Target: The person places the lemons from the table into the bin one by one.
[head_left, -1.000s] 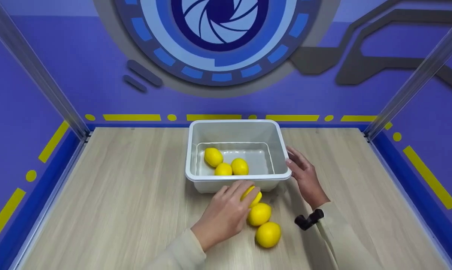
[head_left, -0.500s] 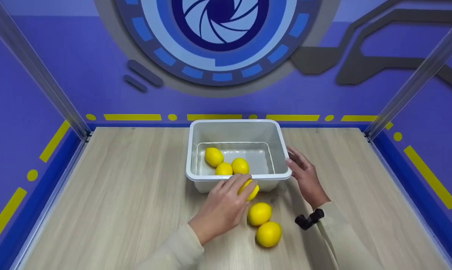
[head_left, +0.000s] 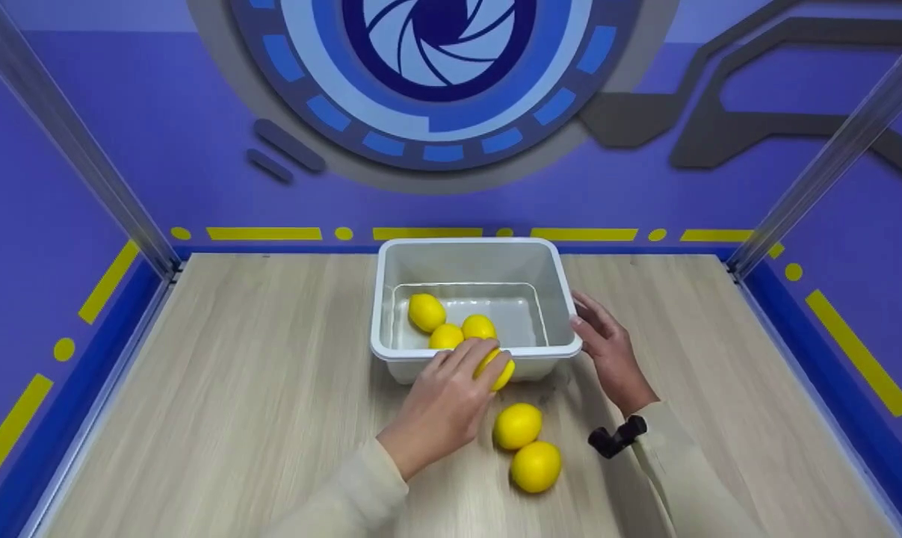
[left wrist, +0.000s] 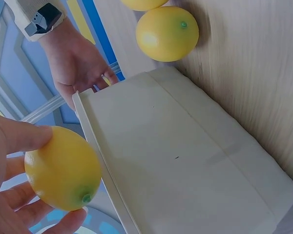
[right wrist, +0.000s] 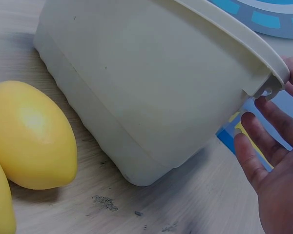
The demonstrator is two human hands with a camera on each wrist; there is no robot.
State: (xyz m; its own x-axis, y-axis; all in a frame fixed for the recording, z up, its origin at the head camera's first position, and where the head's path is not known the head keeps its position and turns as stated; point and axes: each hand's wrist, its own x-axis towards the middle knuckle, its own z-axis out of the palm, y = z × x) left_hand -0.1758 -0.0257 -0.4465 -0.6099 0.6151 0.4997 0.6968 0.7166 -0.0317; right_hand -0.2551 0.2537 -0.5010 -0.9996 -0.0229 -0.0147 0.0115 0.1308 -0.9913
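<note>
My left hand [head_left: 447, 400] holds a yellow lemon [left wrist: 63, 168] between thumb and fingers; one green-tipped end shows in the left wrist view. In the head view this lemon overlaps the front rim of a pale grey plastic bin [head_left: 544, 353]. Inside the bin, toward its front left, lie three more lemons [head_left: 427, 312]. With thumb and fingertips at the right rim, my right hand [head_left: 613, 359] touches the bin, its fingers spread and fairly straight in the right wrist view [right wrist: 278, 151]. Two lemons [head_left: 518, 427] rest on the table in front, one close behind the other.
The wood-grain table [head_left: 271, 388] is walled by blue panels [head_left: 630, 202] at back and sides, with metal posts in the corners. The bin stands near the table's back edge. A black device [head_left: 617, 437] is strapped on my right wrist.
My left hand has lifted the lemon from in front of the bin up to its front rim, slightly leftward. The right hand, the bin and the other lemons have stayed put.
</note>
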